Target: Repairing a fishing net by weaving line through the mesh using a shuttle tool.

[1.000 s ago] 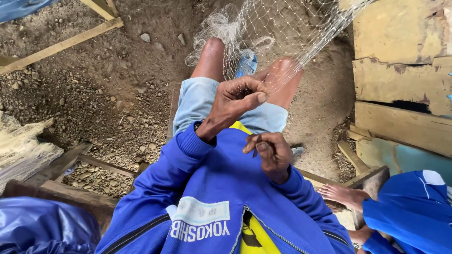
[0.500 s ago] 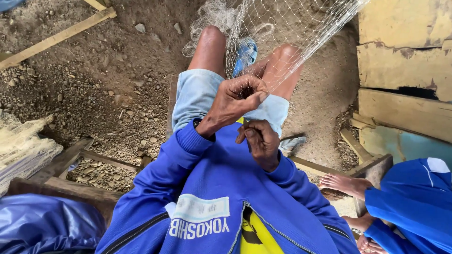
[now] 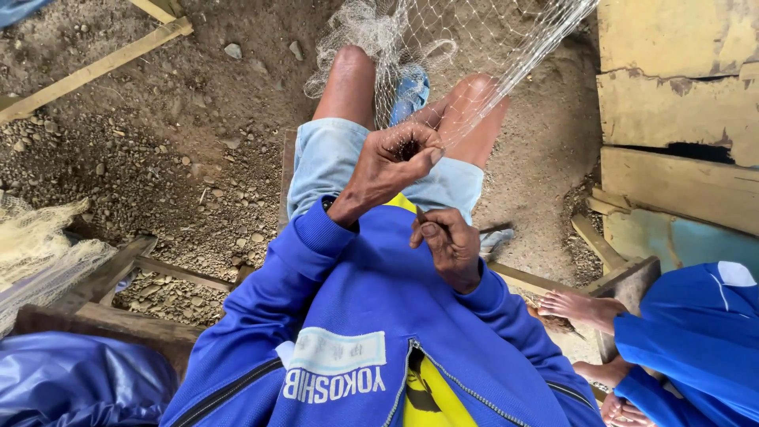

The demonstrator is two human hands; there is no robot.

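— Head view first: what does each grip have?

— My left hand (image 3: 391, 162) is my upper grip, fingers curled and pinched shut on the fishing net (image 3: 474, 55), just above my knees. I judge that the pinch keeps the mesh taut where I work. My right hand (image 3: 449, 247) sits lower, near my chest, closed around a thin dark tool (image 3: 419, 213) whose tip pokes up toward the pinched mesh; I cannot tell what kind it is.

— And further out?

— One net runs from my left grip up over my two bare knees, bunched beyond them. One blue sandal (image 3: 411, 91) shows through it on the dirt ground (image 3: 158, 119). A second person's two bare feet (image 3: 581, 304) rest at my right, by one wooden plank wall (image 3: 680, 103).
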